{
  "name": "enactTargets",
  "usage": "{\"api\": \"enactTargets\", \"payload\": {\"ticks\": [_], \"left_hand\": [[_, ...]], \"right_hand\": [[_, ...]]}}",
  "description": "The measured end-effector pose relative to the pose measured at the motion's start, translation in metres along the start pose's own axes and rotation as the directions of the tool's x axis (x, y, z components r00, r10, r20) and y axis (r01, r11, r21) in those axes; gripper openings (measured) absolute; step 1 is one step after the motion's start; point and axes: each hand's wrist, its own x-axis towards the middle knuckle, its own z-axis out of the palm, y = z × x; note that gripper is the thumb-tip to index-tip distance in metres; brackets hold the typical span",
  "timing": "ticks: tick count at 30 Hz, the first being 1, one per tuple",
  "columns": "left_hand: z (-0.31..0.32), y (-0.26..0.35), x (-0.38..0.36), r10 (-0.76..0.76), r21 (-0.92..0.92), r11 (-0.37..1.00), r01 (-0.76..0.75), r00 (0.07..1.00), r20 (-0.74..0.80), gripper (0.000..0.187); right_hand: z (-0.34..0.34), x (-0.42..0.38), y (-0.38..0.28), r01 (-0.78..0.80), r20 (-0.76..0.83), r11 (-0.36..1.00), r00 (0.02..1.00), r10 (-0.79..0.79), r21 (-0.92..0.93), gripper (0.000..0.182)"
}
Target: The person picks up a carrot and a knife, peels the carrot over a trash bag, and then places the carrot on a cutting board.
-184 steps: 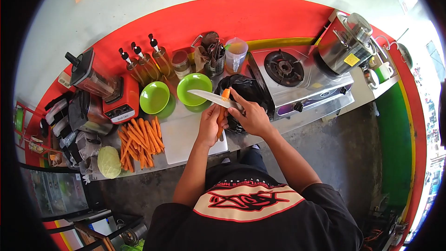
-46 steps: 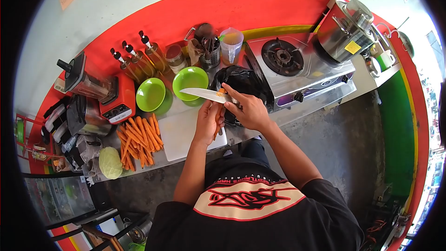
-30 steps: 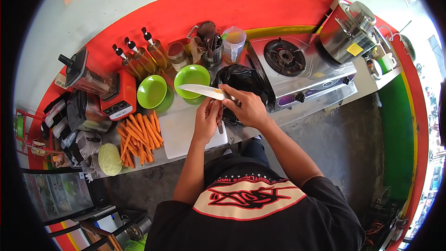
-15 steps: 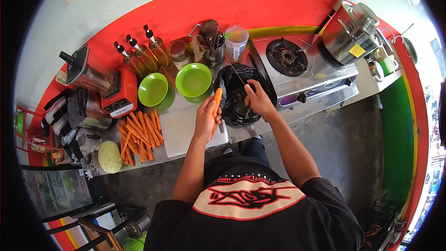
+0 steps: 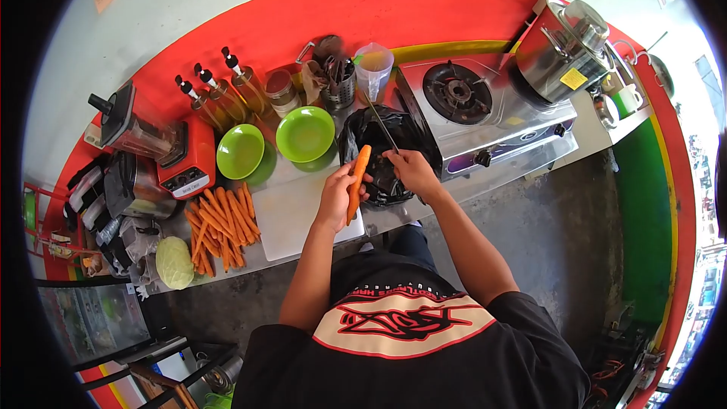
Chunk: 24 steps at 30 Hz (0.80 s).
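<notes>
My left hand (image 5: 335, 201) is closed around an orange carrot (image 5: 358, 182) that points up and away from me. Its fingers wrap the lower half. My right hand (image 5: 416, 174) grips a knife (image 5: 384, 129), whose long thin blade slants up and left toward the utensil holder. The blade and the carrot are apart, and most of the handle is hidden in my fingers. Below both hands is a black plastic bag (image 5: 413, 132), open at the top, with dark contents I cannot make out. A white cutting board (image 5: 291, 221) lies left of the carrot, partly under my left forearm.
Several carrots (image 5: 219, 220) are piled beside a cabbage (image 5: 176, 261) on the left. Two green bowls (image 5: 305, 134) stand behind the board, near oil bottles (image 5: 250, 89) and a red blender (image 5: 189, 155). A gas stove (image 5: 485, 129) borders the bag on the right.
The carrot has tilted slightly and shows more of its length. My right hand has drawn closer to it, and the knife blade has turned and shows broader. The view has shifted slightly.
</notes>
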Motion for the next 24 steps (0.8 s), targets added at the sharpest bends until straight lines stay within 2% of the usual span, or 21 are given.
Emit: {"api": "enactTargets", "payload": {"ticks": [1,3,8,10,11,12,13,15,19,21,22,24], "left_hand": [[0.002,0.001,0.0,-0.009,-0.02,1.0,0.009,1.0,0.009,0.049],[0.006,0.003,-0.001,-0.011,0.001,1.0,0.011,1.0,0.01,0.049],[0.014,0.008,-0.003,-0.006,0.053,0.999,0.006,1.0,-0.006,0.048],[0.008,0.003,0.001,-0.018,-0.032,0.999,0.018,1.0,-0.004,0.049],[0.004,0.001,0.002,-0.018,-0.034,0.999,0.018,1.0,-0.006,0.049],[0.002,0.001,0.003,-0.022,-0.122,0.992,0.026,0.999,0.032,0.049],[0.0,0.0,0.003,-0.023,-0.209,0.977,0.037,0.997,0.071,0.049],[-0.001,0.0,0.004,-0.002,-0.214,0.977,0.02,0.996,0.085,0.049],[0.004,0.002,-0.003,0.02,-0.198,0.98,-0.005,0.997,0.073,0.046],[0.009,0.006,-0.006,0.024,-0.175,0.984,-0.011,0.997,0.07,0.044],[0.012,0.008,-0.008,0.027,-0.151,0.988,-0.016,0.997,0.07,0.043],[0.019,0.015,-0.012,0.021,-0.131,0.991,-0.02,1.0,0.005,0.042]], "right_hand": [[0.001,-0.001,0.0,0.001,-0.003,1.0,1.0,-0.001,0.0,0.037],[0.002,-0.004,-0.002,0.128,-0.036,0.992,0.991,-0.127,0.015,0.038],[-0.004,-0.016,-0.017,0.068,0.01,0.998,0.998,-0.068,0.004,0.044],[-0.003,-0.015,-0.015,0.053,0.028,0.998,0.998,-0.053,-0.027,0.046],[-0.001,-0.013,-0.009,0.212,-0.022,0.973,0.977,-0.214,-0.09,0.048],[0.002,-0.017,-0.015,0.359,-0.06,0.919,0.926,-0.372,-0.16,0.051],[0.002,-0.021,-0.02,0.358,-0.058,0.92,0.927,-0.371,-0.16,0.051],[0.0,-0.031,-0.033,0.337,0.04,0.902,0.94,-0.339,-0.269,0.051],[0.014,-0.031,-0.026,0.389,0.03,0.89,0.919,-0.394,-0.238,0.049],[0.02,-0.035,-0.029,0.499,0.008,0.712,0.821,-0.57,-0.495,0.054],[0.021,-0.038,-0.033,0.5,0.012,0.712,0.822,-0.569,-0.493,0.054],[0.021,-0.046,-0.045,0.352,0.06,0.698,0.912,-0.406,-0.623,0.065]]}}
